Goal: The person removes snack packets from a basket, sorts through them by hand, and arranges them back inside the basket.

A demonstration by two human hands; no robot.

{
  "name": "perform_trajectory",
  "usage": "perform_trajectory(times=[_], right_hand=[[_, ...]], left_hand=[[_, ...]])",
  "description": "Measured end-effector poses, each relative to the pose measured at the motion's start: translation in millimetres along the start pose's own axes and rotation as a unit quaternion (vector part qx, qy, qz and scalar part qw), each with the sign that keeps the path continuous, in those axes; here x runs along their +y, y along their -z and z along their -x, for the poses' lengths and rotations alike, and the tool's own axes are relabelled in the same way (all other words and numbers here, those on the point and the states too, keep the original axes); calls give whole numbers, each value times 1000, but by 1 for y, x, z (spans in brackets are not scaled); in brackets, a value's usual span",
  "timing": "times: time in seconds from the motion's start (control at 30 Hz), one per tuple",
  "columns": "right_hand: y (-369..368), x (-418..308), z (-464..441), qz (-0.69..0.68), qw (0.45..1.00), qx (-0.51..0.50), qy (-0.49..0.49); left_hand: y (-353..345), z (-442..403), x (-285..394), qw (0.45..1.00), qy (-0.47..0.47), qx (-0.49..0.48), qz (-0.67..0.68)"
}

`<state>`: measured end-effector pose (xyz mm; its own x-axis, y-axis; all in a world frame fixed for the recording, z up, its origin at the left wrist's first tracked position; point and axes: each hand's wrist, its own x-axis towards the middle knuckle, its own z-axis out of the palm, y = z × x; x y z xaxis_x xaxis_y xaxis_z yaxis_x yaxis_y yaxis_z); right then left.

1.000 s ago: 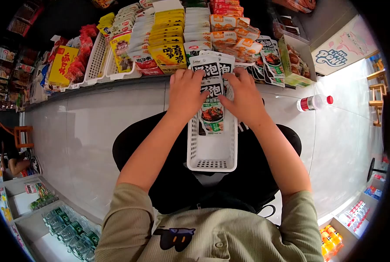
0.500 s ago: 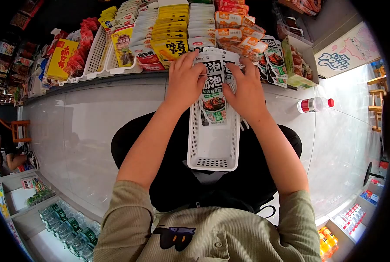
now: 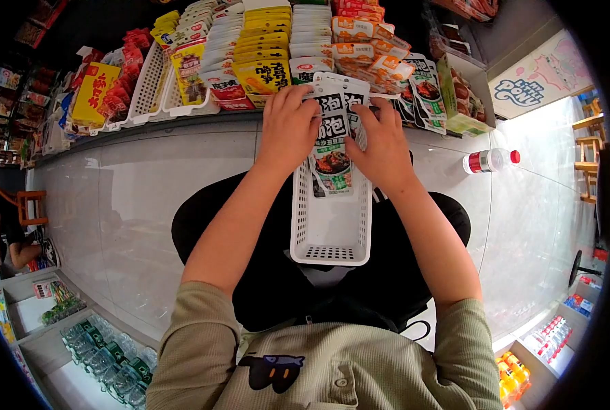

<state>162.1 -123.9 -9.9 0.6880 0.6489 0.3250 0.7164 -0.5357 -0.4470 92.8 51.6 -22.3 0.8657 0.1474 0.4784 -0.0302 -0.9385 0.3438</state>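
Observation:
A white perforated basket [image 3: 330, 232] rests lengthwise on my lap. Black, white and green food packets [image 3: 332, 160] overlap at its far end, with pictures of food on them. My left hand [image 3: 289, 130] grips the left edge of the packets, its fingers curled at their upper part. On the opposite side, my right hand [image 3: 379, 145] holds their right edge, thumb toward the front packet. The near half of the basket shows its bare bottom.
Ahead stands a shelf of snacks, with yellow packets [image 3: 262, 68], orange packets [image 3: 370, 51] and white baskets [image 3: 148, 89]. A bottle [image 3: 486, 161] lies on the floor at right. Bottled drinks [image 3: 110, 359] fill a bin at lower left. Another person [image 3: 7, 229] is at far left.
The front packet has shifted up toward the far end of the basket, against the other packets. Both hands remain at the packets' sides.

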Motion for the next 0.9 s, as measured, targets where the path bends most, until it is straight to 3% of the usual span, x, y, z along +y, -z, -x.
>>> perform_trajectory(times=[0.9], right_hand=[[-3, 2, 2, -10, 1000, -19, -20]], left_hand=[[-10, -7, -1, 999, -15, 1, 44]])
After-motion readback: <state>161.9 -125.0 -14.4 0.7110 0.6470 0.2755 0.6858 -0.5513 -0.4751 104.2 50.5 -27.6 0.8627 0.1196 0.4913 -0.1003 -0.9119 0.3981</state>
